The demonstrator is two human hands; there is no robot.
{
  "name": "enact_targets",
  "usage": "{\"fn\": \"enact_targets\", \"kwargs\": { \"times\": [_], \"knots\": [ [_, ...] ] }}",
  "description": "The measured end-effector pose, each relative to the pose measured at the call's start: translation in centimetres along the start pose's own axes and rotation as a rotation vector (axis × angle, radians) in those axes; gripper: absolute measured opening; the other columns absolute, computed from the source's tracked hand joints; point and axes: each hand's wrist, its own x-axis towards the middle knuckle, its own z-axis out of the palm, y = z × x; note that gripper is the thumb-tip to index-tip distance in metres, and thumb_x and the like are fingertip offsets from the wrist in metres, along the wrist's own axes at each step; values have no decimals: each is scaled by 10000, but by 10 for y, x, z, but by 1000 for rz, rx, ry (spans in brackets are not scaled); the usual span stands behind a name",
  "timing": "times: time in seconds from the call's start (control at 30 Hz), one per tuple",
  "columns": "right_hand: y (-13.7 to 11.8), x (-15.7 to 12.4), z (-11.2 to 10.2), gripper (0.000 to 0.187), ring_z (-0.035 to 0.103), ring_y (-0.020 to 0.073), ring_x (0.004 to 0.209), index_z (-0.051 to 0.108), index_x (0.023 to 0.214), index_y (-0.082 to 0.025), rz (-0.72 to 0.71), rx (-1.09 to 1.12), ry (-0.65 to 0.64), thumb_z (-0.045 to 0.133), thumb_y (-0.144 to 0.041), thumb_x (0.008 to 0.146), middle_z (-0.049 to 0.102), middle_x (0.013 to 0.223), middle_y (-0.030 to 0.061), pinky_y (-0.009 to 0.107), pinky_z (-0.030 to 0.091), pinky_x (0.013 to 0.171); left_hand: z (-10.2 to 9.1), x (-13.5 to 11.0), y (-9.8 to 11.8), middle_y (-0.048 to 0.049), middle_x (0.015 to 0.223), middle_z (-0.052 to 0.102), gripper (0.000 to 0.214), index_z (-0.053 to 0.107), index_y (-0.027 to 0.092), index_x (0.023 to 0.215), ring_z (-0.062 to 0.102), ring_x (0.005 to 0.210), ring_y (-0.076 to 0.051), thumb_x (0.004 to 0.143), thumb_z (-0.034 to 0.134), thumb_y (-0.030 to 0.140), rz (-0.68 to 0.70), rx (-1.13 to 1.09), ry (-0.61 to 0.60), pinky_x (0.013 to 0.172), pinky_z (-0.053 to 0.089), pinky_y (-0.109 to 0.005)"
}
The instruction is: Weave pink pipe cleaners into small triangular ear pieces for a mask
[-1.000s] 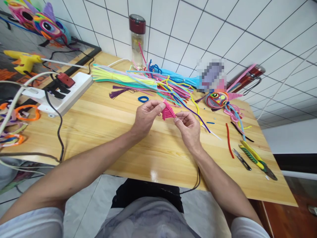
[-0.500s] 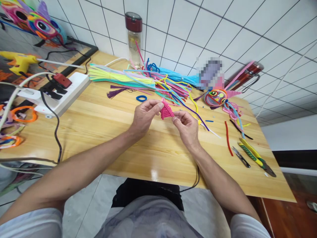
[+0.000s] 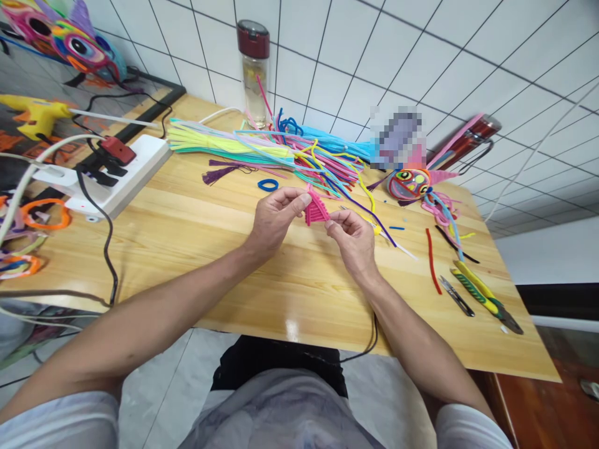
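A small pink triangular piece of ridged pipe cleaner (image 3: 317,209) is held up over the table between my two hands. My left hand (image 3: 275,218) pinches its upper left edge with thumb and forefinger. At its lower right corner, the thumb and fingertips of my right hand (image 3: 350,237) are closed on it. Beyond the hands lie bundles of coloured pipe cleaners (image 3: 224,143) in yellow, teal, pink and blue. A blue pipe-cleaner ring (image 3: 268,185) rests just behind my left hand.
A power strip (image 3: 126,178) with cables and a yellow glue gun (image 3: 37,115) are at left. A lidded bottle (image 3: 254,75) stands by the tiled wall. On the right lie yellow-green pliers (image 3: 484,296), small thread snips (image 3: 457,296), a red strip (image 3: 433,262) and a colourful fish-like figure (image 3: 408,184).
Almost nothing differs. Both hands keep their pinch on the pink piece, and the whole view has shifted very slightly.
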Motion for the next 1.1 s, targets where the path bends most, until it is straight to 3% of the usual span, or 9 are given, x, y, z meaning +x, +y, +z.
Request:
{"fn": "enact_targets", "kwargs": {
  "times": [0.73,1.1],
  "knots": [
    [-12,0,3,178,491,113,549,709,802,-224,144,-16,7,729,-389,735,609,622,-45,264,430,558,-2,3,3,-31,786,782,469,779,174,854,671,660,-128,748,921,609,-44,92,-3,652,549,-265],
    [-13,0,4,170,490,114,550,713,779,-224,154,1,10,733,-381,716,615,616,-43,265,419,552,-3,3,-1,-28,786,774,346,765,171,865,684,678,-130,813,876,495,-51,70,-14,657,558,-262]
  ]
}}
